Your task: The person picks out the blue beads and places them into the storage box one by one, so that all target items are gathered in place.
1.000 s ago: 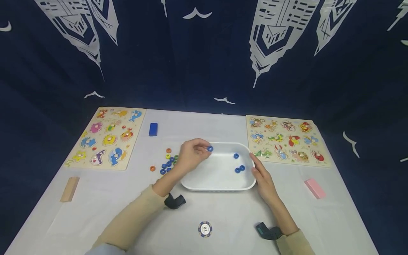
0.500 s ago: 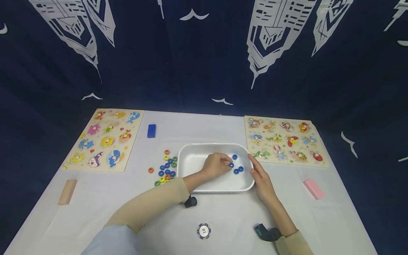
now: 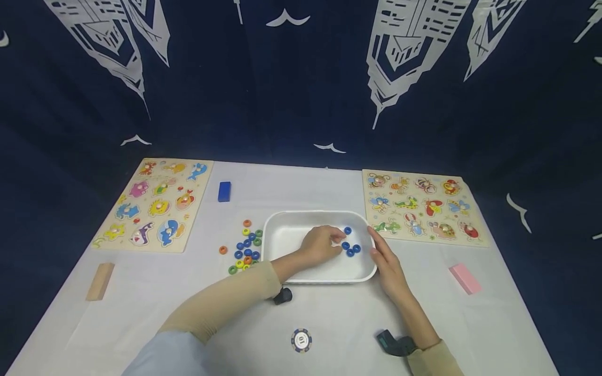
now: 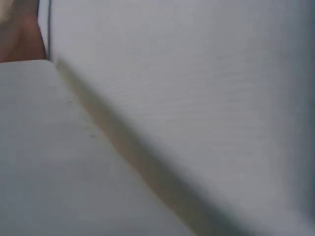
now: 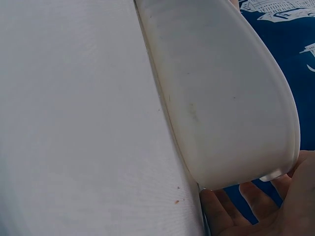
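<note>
In the head view, a white tray stands mid-table, with several blue beads at its right end. My left hand reaches inside it, fingers slightly parted. One blue bead lies just beyond those fingertips, and I see nothing held. On the tray's right side my right hand holds the rim, thumb at the edge. The right wrist view shows that hand's fingers against the tray's outer wall. The left wrist view has mostly blurred tray side and white cloth.
Left of the tray lie several loose coloured beads. Two picture puzzle boards lie at the back corners. A blue block, a wooden block, a pink block and a poker chip are spread around.
My left hand has carried a blue bead rightward from the tray's left side and let it go among the other blue beads. The right hand has stayed at the rim.
</note>
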Tool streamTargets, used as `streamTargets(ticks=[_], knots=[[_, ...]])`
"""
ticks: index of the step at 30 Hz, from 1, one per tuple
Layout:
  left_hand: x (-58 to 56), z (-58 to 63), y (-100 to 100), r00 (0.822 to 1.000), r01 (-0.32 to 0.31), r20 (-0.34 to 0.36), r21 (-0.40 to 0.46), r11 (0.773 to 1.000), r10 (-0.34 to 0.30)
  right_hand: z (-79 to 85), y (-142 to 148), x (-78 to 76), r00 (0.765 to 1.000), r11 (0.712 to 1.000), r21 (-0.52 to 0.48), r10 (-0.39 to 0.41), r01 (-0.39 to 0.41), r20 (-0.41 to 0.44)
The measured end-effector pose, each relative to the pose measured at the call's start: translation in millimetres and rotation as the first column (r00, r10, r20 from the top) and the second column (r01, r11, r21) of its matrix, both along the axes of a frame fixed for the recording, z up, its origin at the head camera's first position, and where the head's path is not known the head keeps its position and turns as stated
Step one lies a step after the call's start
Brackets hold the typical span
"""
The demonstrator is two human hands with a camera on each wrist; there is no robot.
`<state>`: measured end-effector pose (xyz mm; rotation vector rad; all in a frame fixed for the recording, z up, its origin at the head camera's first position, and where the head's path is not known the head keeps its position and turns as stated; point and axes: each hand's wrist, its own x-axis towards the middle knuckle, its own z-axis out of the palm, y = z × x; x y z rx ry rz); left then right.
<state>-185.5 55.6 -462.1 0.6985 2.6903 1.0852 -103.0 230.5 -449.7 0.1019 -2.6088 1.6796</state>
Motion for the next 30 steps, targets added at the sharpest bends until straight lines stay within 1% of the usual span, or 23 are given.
streamTargets(ticks=[1, 3, 5, 8, 10, 11, 13, 15, 17, 18, 21, 23, 24, 25, 27, 30], knots=[[0.9, 4.2, -2.2, 1.0, -0.003, -0.02, 0.009, 1.0, 0.003, 0.2, -0.1, -0.1, 1.0, 1.0, -0.001, 0.001, -0.001, 0.0], [4.3, 16.4, -9.1, 0.997, -0.001, -0.077, 0.054, 0.999, 0.006, -0.2, 0.0, -0.3, 1.0, 1.0, -0.003, 0.005, -0.005, 0.003], [10.2, 33.5, -19.6, 0.99, 0.002, -0.139, 0.129, 0.992, 0.016, -0.9, 0.0, -0.3, 1.0, 1.0, -0.002, 0.009, -0.009, 0.004], [21.4, 56.8, -44.2, 0.975, 0.003, -0.217, 0.264, 0.964, 0.057, -1.6, 0.2, 0.2, 1.0, 1.0, 0.009, 0.004, -0.004, 0.008], [28.4, 66.5, -65.7, 0.964, -0.023, -0.242, 0.341, 0.94, 0.112, -1.9, 0.7, 0.5, 1.0, 1.0, 0.017, -0.005, 0.005, 0.009], [31.2, 68.3, -77.7, 0.959, -0.043, -0.245, 0.375, 0.926, 0.144, -1.8, 0.8, 0.8, 1.0, 1.0, 0.022, -0.009, 0.008, 0.01], [34.5, 64.9, -102.9, 0.946, -0.097, -0.244, 0.423, 0.901, 0.216, -1.4, 1.2, 0.9, 1.0, 1.0, 0.028, -0.013, 0.013, 0.011], [35.9, 55.9, -127.6, 0.934, -0.163, -0.213, 0.459, 0.873, 0.287, -1.5, 1.9, 0.7, 1.0, 0.999, 0.029, -0.015, 0.014, 0.013], [35.9, 41.3, -150.8, 0.917, -0.234, -0.183, 0.474, 0.849, 0.355, -2.7, 2.6, 0.1, 1.0, 0.999, 0.029, -0.014, 0.014, 0.01], [36.1, 34.0, -161.2, 0.909, -0.274, -0.157, 0.471, 0.838, 0.385, -4.7, 3.5, -0.6, 1.0, 1.0, 0.023, -0.014, 0.014, 0.01], [39.6, 14.2, -187.0, 0.887, -0.382, -0.074, 0.436, 0.814, 0.456, -14.2, 7.6, -3.9, 1.0, 1.0, 0.004, -0.01, 0.01, 0.008], [43.0, 3.6, -199.8, 0.876, -0.433, -0.022, 0.402, 0.807, 0.481, -21.5, 10.4, -6.4, 1.0, 1.0, -0.004, -0.008, 0.008, 0.008], [45.1, 0.3, -204.7, 0.873, -0.452, 0.01, 0.387, 0.804, 0.487, -25.2, 11.8, -7.5, 1.0, 1.0, -0.009, -0.009, 0.009, 0.008], [46.4, -3.7, -208.8, 0.872, -0.462, 0.025, 0.374, 0.804, 0.489, -27.8, 12.8, -8.3, 1.0, 1.0, -0.011, -0.011, 0.011, 0.004], [48.2, -10.0, -214.7, 0.872, -0.472, 0.057, 0.36, 0.805, 0.486, -31.4, 13.8, -9.2, 1.0, 1.0, -0.011, -0.014, 0.014, -0.003], [48.2, -17.5, -219.1, 0.88, -0.463, 0.074, 0.35, 0.814, 0.469, -33.6, 14.3, -9.4, 1.0, 1.0, -0.016, -0.017, 0.017, -0.015]])
